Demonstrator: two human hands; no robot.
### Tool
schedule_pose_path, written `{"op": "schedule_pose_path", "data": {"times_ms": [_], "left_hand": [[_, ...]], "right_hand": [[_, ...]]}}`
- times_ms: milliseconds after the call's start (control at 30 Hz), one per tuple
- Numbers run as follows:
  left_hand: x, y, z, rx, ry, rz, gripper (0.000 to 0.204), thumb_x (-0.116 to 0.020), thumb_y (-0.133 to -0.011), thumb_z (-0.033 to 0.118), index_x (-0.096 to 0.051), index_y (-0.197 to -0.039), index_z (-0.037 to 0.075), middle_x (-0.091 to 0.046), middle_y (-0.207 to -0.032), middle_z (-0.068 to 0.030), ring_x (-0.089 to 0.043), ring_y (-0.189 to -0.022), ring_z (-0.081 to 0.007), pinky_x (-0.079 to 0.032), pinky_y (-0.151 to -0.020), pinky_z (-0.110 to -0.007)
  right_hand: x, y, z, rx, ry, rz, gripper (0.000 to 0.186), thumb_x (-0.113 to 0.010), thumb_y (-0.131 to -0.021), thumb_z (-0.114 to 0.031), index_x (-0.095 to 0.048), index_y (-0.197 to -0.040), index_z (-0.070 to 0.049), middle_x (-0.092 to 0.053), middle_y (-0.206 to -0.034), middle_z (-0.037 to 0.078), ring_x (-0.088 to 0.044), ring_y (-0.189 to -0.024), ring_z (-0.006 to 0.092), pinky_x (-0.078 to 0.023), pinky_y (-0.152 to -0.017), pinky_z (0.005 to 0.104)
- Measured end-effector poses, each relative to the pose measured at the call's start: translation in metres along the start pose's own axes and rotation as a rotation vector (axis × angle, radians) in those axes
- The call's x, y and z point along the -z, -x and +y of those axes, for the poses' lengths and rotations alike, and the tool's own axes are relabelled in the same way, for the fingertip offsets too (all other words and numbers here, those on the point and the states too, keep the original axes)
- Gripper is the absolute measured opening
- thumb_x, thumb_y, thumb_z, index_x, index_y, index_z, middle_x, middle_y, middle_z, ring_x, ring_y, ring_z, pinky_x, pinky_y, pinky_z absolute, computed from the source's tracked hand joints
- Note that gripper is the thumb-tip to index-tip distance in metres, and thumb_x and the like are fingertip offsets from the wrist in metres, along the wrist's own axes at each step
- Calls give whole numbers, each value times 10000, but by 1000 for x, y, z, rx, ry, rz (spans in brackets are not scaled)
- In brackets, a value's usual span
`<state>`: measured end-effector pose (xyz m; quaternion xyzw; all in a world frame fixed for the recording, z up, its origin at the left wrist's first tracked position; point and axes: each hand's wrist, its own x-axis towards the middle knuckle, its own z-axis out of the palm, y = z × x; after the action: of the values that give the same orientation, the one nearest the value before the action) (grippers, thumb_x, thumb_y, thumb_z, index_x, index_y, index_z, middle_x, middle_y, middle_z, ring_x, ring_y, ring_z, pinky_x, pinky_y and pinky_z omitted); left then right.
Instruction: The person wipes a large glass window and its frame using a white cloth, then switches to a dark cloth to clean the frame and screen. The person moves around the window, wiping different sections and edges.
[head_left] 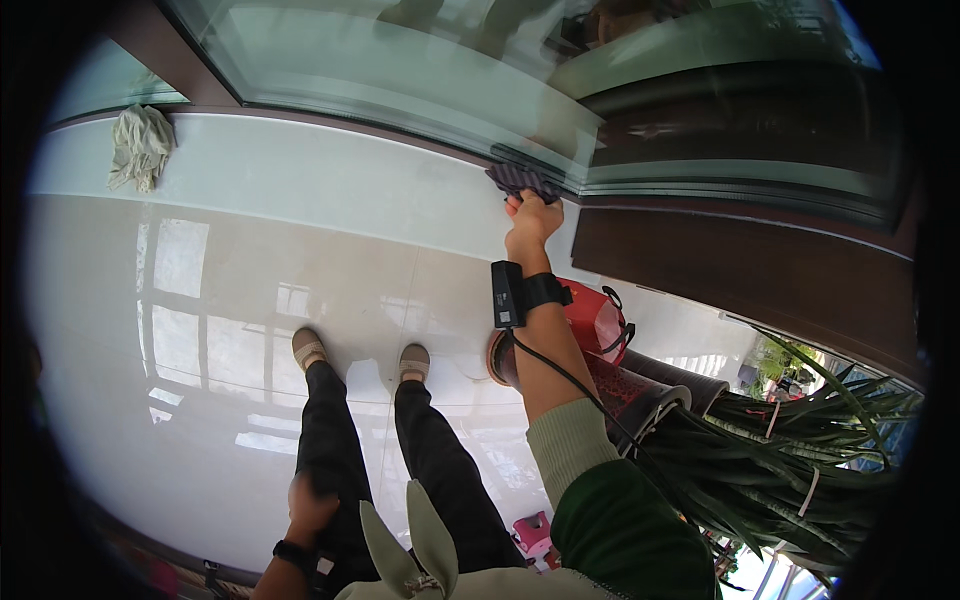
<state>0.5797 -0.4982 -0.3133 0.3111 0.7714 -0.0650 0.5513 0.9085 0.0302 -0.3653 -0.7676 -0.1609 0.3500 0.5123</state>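
My right hand (536, 216) is stretched out ahead, its fingers closed on a dark striped cloth (518, 178). The cloth is bunched against the lower frame of a glass pane (400, 70), near the corner where the dark brown frame begins. Strapped to my right wrist is a small black device (508, 294) with a cable running back along the arm. Down at the left, my left hand (314, 505) hangs beside my thigh, apart from the glass. Motion smears its fingers, so its grip cannot be made out. A dark band circles that wrist.
On the white ledge (300, 160) at the far left lies a crumpled pale cloth (141, 148). A red bag (598, 322) and a dark red pot (640, 395) stand right of my arm, by long-leaved plants (770, 440). A pink object (533, 533) is near my feet's right.
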Motion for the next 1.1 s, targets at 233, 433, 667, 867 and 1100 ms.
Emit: {"op": "schedule_pose_path", "data": {"times_ms": [233,433,667,867,1100], "left_hand": [[9,-1,1,33,-26,-95,932,-806,-649,290,-366,-1415,-7,-474,-1349,-261,-464,-1266,-415,-402,-1057,-472],[14,-2,-1,85,16,-166,1001,-816,-660,333,-314,-1467,19,-435,-1411,-251,-439,-1309,-404,-383,-1088,-459],[19,1,7,122,80,-124,972,-840,-645,302,-367,-1409,-71,-447,-1409,-263,-420,-1328,-388,-354,-1109,-441],[25,2,16,252,27,-167,963,-824,-663,320,-351,-1449,25,-417,-1437,-242,-413,-1323,-411,-358,-1103,-472],[23,-1,14,259,14,-166,969,-822,-665,332,-338,-1465,74,-401,-1453,-223,-407,-1323,-417,-372,-1090,-487]], "right_hand": [[26,11,-1,635,417,-253,281,-648,-700,-3,-627,-979,13,-664,-859,178,-655,-898,336,-490,-846,387],[66,-6,-1,590,909,13,399,-591,-812,-177,-614,-1148,38,-586,-1224,282,-546,-1150,443,-422,-1015,473],[-83,115,42,767,853,-23,580,-710,-799,-203,-509,-1260,86,-462,-1345,284,-461,-1219,455,-392,-1025,503],[-161,212,32,852,764,-199,569,-762,-780,-207,-534,-1245,30,-448,-1340,246,-442,-1218,427,-378,-1015,508],[-181,188,29,1384,780,-603,327,-754,-748,-163,-638,-1045,-89,-565,-1003,71,-536,-995,297,-421,-872,438]]}}
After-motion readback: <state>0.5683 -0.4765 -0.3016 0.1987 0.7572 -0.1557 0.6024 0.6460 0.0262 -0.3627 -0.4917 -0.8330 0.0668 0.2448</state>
